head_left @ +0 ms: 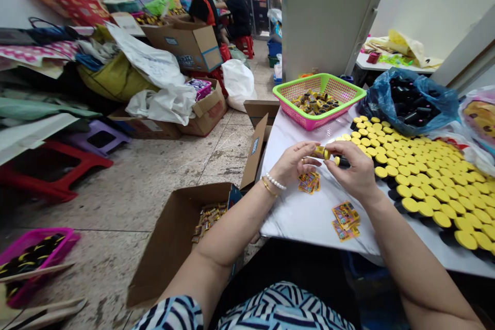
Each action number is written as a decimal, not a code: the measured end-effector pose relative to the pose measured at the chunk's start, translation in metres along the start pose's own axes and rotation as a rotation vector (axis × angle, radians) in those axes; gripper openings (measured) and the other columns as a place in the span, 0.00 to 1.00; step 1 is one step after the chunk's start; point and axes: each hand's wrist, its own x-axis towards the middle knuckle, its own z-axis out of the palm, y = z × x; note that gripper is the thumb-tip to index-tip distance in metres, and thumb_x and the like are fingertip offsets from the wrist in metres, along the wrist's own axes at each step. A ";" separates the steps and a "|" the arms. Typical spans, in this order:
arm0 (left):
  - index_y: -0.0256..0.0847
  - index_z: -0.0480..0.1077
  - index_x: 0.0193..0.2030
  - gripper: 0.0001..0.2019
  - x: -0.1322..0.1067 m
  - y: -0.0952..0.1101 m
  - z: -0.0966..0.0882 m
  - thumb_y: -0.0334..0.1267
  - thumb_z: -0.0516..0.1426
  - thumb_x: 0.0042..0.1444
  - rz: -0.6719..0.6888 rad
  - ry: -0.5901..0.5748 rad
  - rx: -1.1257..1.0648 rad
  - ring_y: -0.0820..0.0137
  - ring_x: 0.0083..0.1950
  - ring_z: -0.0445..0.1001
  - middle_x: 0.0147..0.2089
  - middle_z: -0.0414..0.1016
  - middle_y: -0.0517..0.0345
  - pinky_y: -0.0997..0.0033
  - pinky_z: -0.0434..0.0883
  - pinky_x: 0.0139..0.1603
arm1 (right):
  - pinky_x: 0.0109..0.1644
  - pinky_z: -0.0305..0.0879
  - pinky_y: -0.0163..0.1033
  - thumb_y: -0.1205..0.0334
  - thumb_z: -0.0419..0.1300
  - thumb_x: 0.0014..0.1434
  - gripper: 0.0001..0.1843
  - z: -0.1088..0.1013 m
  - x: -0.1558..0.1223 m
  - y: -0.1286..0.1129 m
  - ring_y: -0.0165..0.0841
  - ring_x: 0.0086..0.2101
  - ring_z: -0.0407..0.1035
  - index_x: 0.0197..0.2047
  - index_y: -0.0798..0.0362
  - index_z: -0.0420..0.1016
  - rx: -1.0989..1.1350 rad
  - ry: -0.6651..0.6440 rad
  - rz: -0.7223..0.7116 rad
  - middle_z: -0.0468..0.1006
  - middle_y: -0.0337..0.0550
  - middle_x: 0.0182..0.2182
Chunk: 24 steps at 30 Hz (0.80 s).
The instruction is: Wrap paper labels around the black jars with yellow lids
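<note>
A small cylindrical container (320, 152) with a yellow end and a printed wrap is between my two hands above the white table. My left hand (296, 162) grips its wrapped side, fingers curled. Closed at its yellow end are the thumb and fingertips of my right hand (355, 169). Under the right palm shows a black container with a yellow cap (342, 161); whether it is held or standing I cannot tell. Below my left hand lies a small pile of printed stickers (309, 182). Another pile of printed stickers (346, 220) sits nearer the table edge.
Rows of yellow-capped black containers (433, 180) cover the table's right side. Behind stand a green-and-pink basket (320, 119) of wrapped containers and a blue bag (373, 95) of black pieces. An open carton (166, 247) is on the floor at left. Two people sit farther back.
</note>
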 end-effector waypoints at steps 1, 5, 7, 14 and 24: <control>0.37 0.77 0.52 0.29 0.000 0.001 -0.001 0.50 0.75 0.47 0.000 0.019 -0.003 0.69 0.36 0.80 0.45 0.81 0.50 0.71 0.74 0.35 | 0.56 0.77 0.52 0.68 0.65 0.61 0.18 0.000 0.000 0.001 0.42 0.48 0.77 0.53 0.43 0.80 0.003 0.002 0.001 0.82 0.45 0.48; 0.34 0.78 0.43 0.24 0.002 -0.002 -0.002 0.47 0.76 0.44 0.081 0.038 0.057 0.74 0.31 0.76 0.36 0.80 0.53 0.75 0.69 0.31 | 0.53 0.78 0.52 0.63 0.68 0.61 0.14 0.004 -0.004 0.005 0.41 0.45 0.78 0.51 0.45 0.81 0.079 -0.009 0.093 0.83 0.45 0.45; 0.34 0.79 0.43 0.23 0.003 -0.006 -0.002 0.47 0.75 0.46 0.160 0.037 0.124 0.76 0.30 0.74 0.33 0.78 0.56 0.75 0.69 0.32 | 0.50 0.79 0.50 0.58 0.70 0.61 0.13 0.010 -0.008 0.009 0.39 0.40 0.79 0.50 0.47 0.81 0.201 0.000 0.244 0.84 0.45 0.43; 0.34 0.77 0.44 0.24 0.002 -0.011 0.001 0.47 0.76 0.45 0.189 0.056 0.162 0.76 0.29 0.73 0.31 0.78 0.58 0.75 0.68 0.32 | 0.47 0.79 0.47 0.52 0.72 0.59 0.15 0.026 -0.015 0.019 0.37 0.38 0.79 0.47 0.50 0.82 0.322 -0.006 0.356 0.83 0.44 0.39; 0.36 0.71 0.37 0.29 0.002 -0.018 0.008 0.61 0.71 0.48 0.092 0.076 0.143 0.79 0.19 0.68 0.28 0.76 0.58 0.79 0.59 0.17 | 0.40 0.77 0.39 0.53 0.76 0.53 0.20 0.017 -0.005 0.021 0.31 0.34 0.78 0.48 0.50 0.84 0.744 -0.109 0.519 0.85 0.41 0.37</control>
